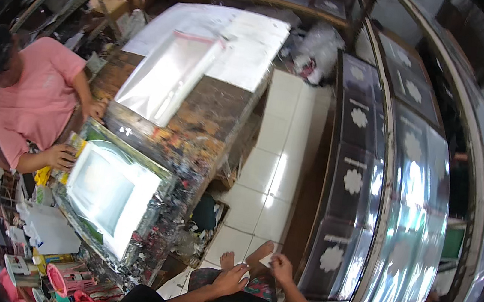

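Observation:
My left hand (230, 279) rests on my knee over patterned cloth at the bottom of the view, holding nothing. My right hand (282, 269) is just to its right with fingers curled, beside a small white patch (269, 262); I cannot tell whether it grips it. My bare feet (258, 251) are on the white floor tiles (269, 172) just above both hands. The nearest shelf of dark printed sheets with a white flower shape (331, 257) stands right next to my right hand.
A paint-stained wooden table (210, 117) on the left carries a stack of clear plastic bags (173, 73) and a screen printing frame (107, 192). A person in a pink shirt (33, 101) has both hands at that frame. A curved rack (408, 171) fills the right.

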`<state>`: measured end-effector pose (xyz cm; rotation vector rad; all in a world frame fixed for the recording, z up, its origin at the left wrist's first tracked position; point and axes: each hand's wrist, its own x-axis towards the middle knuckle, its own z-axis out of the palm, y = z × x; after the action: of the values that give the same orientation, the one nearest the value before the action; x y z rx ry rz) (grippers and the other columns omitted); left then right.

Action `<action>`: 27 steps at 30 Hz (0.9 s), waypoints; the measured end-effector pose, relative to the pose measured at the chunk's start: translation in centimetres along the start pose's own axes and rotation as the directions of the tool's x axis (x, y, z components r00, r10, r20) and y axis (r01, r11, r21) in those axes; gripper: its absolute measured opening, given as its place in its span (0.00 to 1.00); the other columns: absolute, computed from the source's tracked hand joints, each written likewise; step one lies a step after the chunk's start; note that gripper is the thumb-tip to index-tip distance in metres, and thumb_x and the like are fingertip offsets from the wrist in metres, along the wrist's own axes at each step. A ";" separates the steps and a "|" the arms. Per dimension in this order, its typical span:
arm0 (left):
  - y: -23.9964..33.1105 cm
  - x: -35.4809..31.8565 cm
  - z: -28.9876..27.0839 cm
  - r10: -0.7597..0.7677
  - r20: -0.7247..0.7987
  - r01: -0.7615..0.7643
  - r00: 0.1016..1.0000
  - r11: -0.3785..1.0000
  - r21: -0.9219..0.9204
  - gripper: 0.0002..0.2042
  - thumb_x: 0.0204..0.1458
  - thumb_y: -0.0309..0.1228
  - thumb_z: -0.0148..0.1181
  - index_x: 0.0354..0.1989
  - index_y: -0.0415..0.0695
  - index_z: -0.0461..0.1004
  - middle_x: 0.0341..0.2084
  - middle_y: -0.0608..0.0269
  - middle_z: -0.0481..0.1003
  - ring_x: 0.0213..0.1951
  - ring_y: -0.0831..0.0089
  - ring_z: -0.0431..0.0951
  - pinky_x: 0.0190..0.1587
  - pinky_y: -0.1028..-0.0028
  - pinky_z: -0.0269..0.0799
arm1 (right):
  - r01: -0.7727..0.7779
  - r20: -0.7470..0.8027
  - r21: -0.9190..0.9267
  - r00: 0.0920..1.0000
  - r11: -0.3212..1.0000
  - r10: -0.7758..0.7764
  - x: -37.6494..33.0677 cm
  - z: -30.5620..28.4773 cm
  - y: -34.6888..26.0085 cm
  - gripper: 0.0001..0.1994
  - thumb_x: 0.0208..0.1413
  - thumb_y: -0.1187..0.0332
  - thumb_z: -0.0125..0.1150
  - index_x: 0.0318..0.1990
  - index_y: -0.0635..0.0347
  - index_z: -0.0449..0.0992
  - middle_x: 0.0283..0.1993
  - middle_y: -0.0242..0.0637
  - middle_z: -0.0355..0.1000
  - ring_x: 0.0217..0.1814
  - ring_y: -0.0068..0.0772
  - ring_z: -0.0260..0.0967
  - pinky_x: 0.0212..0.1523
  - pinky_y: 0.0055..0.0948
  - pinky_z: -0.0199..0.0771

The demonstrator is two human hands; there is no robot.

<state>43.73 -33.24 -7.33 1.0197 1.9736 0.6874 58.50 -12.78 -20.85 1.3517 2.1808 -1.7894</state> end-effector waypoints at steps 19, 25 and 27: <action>10.7 15.9 -19.5 -0.103 -0.832 0.059 0.544 0.995 -0.084 0.25 0.55 0.33 0.60 0.61 0.38 0.66 0.61 0.41 0.64 0.62 0.44 0.64 0.64 0.56 0.62 | -0.143 0.100 -0.200 0.981 0.969 0.165 30.5 -19.1 -14.8 0.12 0.60 0.74 0.56 0.51 0.62 0.76 0.43 0.41 0.78 0.38 0.35 0.78 0.38 0.33 0.79; 9.2 18.7 -25.7 -0.062 -0.917 0.220 0.394 0.975 0.029 0.29 0.53 0.33 0.62 0.64 0.37 0.64 0.67 0.38 0.56 0.69 0.42 0.54 0.70 0.52 0.52 | -0.037 0.193 -0.071 0.980 0.997 0.050 33.9 -16.2 -18.2 0.12 0.60 0.76 0.55 0.50 0.63 0.76 0.40 0.41 0.77 0.36 0.35 0.78 0.35 0.33 0.79; 8.6 19.2 -27.8 -0.054 -0.914 0.339 0.403 0.936 0.094 0.32 0.52 0.34 0.63 0.66 0.38 0.62 0.68 0.38 0.54 0.71 0.42 0.51 0.71 0.50 0.48 | 0.097 0.281 -0.159 0.959 0.983 -0.049 36.0 -14.5 -13.1 0.11 0.60 0.74 0.56 0.49 0.64 0.75 0.40 0.41 0.77 0.37 0.34 0.77 0.37 0.32 0.78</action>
<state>17.12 -15.41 6.32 0.5021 3.1769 0.9722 35.00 20.64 -23.63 0.9357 2.1962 -1.6495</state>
